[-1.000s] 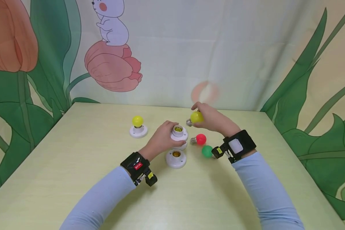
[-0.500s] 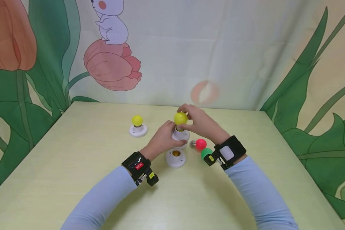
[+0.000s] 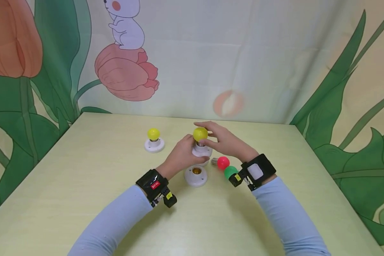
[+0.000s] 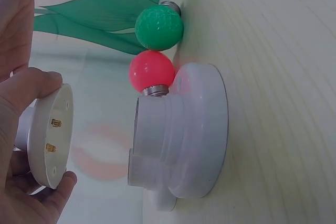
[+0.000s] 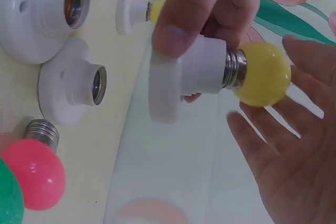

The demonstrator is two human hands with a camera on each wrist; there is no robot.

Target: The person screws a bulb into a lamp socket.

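Note:
My left hand [image 3: 181, 153] grips a white round lamp holder [image 3: 202, 150] by its base, raised above the table. In the left wrist view its underside shows two brass contacts. A yellow bulb [image 5: 264, 74] stands in its socket, with part of the metal screw thread showing. Around the bulb, my right hand [image 3: 225, 141] has its fingers spread and fairly straight, the thumb beside the glass; firm contact cannot be made out. Below the held holder, a bulbless white lamp holder [image 3: 196, 176] sits on the table, and a second lamp holder [image 5: 71, 85] is partly hidden behind it.
A red bulb [image 3: 223, 163] and a green bulb [image 3: 231, 172] lie beside the lamp holders, under my right wrist. Farther left stands a lamp holder [image 3: 154, 146] fitted with another yellow bulb [image 3: 153, 134]. A printed curtain [image 3: 185, 71] hangs behind the table.
My right hand has brought the yellow bulb left and down into the held lamp holder, then its fingers have straightened around the glass. The left hand has stayed nearly still.

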